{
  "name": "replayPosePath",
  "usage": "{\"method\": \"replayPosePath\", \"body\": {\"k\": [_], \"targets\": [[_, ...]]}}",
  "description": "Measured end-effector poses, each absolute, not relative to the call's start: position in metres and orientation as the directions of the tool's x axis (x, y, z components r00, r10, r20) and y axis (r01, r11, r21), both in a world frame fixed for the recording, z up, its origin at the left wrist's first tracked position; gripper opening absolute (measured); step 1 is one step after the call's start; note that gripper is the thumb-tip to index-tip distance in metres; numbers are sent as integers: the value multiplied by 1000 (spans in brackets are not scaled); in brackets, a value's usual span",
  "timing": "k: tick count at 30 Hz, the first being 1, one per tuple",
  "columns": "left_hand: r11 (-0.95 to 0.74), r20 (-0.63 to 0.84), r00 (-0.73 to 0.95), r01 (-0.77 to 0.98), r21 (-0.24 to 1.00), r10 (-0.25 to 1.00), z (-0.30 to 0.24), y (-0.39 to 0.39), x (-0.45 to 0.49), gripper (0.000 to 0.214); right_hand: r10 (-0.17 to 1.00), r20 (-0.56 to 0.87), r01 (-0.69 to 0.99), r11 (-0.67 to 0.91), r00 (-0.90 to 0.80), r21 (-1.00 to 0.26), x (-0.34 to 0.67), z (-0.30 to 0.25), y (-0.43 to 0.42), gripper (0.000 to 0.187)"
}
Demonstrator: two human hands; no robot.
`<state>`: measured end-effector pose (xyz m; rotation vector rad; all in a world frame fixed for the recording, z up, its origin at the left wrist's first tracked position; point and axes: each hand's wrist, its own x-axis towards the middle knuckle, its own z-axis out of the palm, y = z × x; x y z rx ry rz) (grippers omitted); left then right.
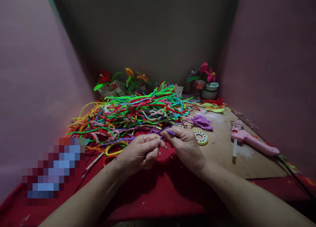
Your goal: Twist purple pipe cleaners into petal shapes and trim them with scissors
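Both hands meet over the red cloth, fingers pinched around a purple pipe cleaner point(171, 132). My left hand point(142, 152) is closed on its lower end, and my right hand point(185, 147) pinches it just to the right. Part of the pipe cleaner is hidden behind the fingers. Right behind my right hand lies a bundle of looped purple pipe cleaners point(201, 122). A large heap of many-coloured pipe cleaners point(145, 105) spreads behind both hands. Beside my left wrist are scissors with a yellow handle point(116, 148), partly covered.
A pink glue gun point(256, 142) lies on a brown board point(222, 157) at the right, its cord running off. A yellow-rimmed roll point(201, 138) lies near my right hand. Pipe-cleaner flowers point(138, 76) and a lidded jar point(210, 90) stand at the back. A blurred patch point(54, 171) covers something left.
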<state>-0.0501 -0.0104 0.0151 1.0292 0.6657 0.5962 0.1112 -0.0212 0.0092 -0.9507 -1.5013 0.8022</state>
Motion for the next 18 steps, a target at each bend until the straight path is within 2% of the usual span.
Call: {"method": "replayPosePath", "body": {"k": [5, 9, 11, 12, 15, 16, 18], "targets": [[463, -226, 668, -200, 863, 709, 16, -9, -49, 12, 892, 447, 25, 449, -60, -893, 110, 9, -19, 14], [427, -279, 652, -75, 901, 705, 16, -8, -47, 12, 901, 433, 27, 434, -30, -901, 110, 6, -16, 14], [249, -250, 560, 79, 965, 790, 14, -10, -44, 15, 932, 361, -10, 361, 14, -932, 110, 4, -15, 15], [109, -182, 495, 173, 979, 850, 13, -10, -43, 16, 949, 315, -45, 316, 31, -948, 110, 4, -15, 16], [-248, 87, 365, 423, 872, 927, 9, -12, -39, 22, 970, 240, -123, 243, 44, -962, 110, 5, -13, 19], [-287, 128, 348, 460, 840, 929, 7, -12, -39, 24, 968, 247, -132, 252, 49, -959, 110, 5, -13, 19], [-261, 109, 325, 471, 843, 939, 6, -11, -39, 27, 959, 277, -141, 282, 50, -949, 110, 5, -12, 18]]}}
